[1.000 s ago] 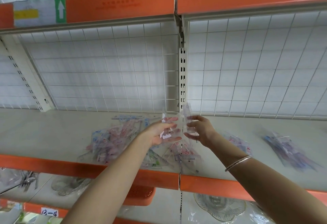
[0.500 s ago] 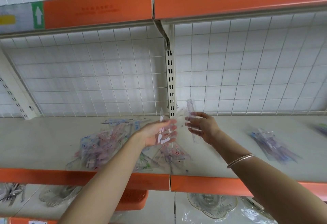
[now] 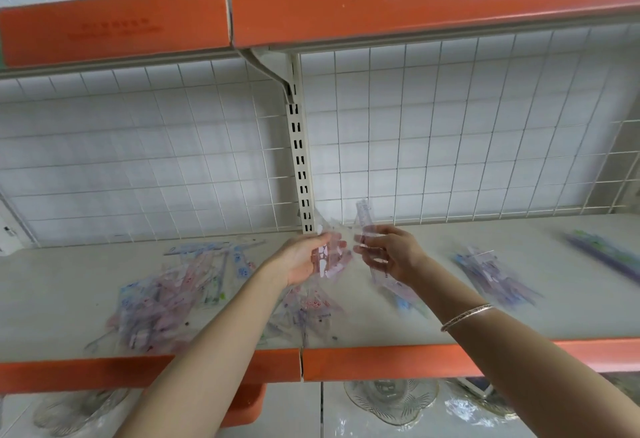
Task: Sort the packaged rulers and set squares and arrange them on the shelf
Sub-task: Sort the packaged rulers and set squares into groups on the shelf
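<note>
Above the middle of the shelf [image 3: 450, 330] my left hand [image 3: 304, 257] holds a clear packaged set square [image 3: 329, 257] with pink and white print, palm turned up. Right beside it my right hand [image 3: 391, 254] grips a clear packaged ruler [image 3: 365, 219] that stands nearly upright, its lower end sticking out below the palm. A loose heap of packaged rulers and set squares [image 3: 166, 299] lies on the shelf to the left and under my hands. A smaller sorted pile [image 3: 491, 275] lies to the right, and a purple ruler pack [image 3: 613, 257] sits at the far right.
A white wire grid [image 3: 450, 143] backs the shelf, split by a slotted upright post [image 3: 299, 160]. An orange-fronted shelf [image 3: 381, 11] hangs overhead. Below, glass dishes [image 3: 391, 399] and an orange basket [image 3: 246, 403] sit on the lower shelf.
The view has swung right, so the shelf contents slid left in frame. Both hands stay together over the shelf middle, still holding their packs; the purple pack at far right came into view.
</note>
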A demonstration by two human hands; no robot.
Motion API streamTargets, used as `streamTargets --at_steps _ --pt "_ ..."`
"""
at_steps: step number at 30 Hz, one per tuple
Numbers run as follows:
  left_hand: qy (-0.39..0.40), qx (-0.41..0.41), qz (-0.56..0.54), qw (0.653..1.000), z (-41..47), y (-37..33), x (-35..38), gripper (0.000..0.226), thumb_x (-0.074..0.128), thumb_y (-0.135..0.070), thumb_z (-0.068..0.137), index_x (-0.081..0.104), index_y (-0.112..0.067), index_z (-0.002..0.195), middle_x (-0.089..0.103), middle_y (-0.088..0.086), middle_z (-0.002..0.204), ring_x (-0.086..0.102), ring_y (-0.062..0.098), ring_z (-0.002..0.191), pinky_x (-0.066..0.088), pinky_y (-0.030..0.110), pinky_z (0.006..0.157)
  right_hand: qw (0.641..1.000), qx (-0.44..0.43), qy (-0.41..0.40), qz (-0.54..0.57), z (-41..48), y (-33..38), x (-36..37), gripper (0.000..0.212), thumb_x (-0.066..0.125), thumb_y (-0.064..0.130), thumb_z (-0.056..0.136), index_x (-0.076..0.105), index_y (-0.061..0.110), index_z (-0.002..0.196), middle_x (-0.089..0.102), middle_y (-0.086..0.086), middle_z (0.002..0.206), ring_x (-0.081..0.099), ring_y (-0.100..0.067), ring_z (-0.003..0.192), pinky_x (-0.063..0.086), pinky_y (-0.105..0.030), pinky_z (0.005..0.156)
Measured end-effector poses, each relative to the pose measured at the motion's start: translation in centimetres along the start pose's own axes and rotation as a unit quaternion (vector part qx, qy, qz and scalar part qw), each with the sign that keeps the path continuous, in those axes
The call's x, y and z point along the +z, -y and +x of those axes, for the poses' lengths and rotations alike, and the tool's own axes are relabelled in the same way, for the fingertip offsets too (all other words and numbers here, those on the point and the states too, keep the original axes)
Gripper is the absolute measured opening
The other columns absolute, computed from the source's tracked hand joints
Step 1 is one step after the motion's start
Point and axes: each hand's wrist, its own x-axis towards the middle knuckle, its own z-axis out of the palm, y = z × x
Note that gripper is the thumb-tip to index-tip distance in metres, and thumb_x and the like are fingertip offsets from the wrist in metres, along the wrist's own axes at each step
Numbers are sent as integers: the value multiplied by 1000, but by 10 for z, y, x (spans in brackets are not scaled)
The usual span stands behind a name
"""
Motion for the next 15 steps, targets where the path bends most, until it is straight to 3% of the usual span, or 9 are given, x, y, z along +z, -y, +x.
streamTargets --at_steps 5,8,11,15 --pt "-106 67 -9 992 2 4 10 15 74 -6 80 70 1 93 72 10 70 67 18 53 53 23 46 1000 -10 -6 -3 -2 3 -2 28 50 -11 89 55 2 114 70 -11 91 69 -24 72 54 -29 61" --pt "-131 70 -50 988 4 4 11 12 79 -2 72 68 -3 77 70 10 65 65 17 49 52 23 45 1000 -10 3 4 -3 4 -2 28 49 -12 89 54 2 112 70 -12 93 70 -29 74 55 -29 61" --pt "-109 58 -42 992 3 3 13 14 80 -6 72 68 -6 80 70 8 69 65 15 53 51 22 47 1000 -18 13 3 -6 3 -2 27 49 -13 88 53 2 111 69 -13 95 70 -33 78 54 -28 58" --pt "-53 45 -33 997 2 2 16 19 71 -11 83 69 -3 101 73 8 84 68 17 68 57 25 62 999 -43 -4 -14 -7 4 -4 27 47 -12 88 53 2 110 69 -11 96 70 -32 77 52 -26 54"
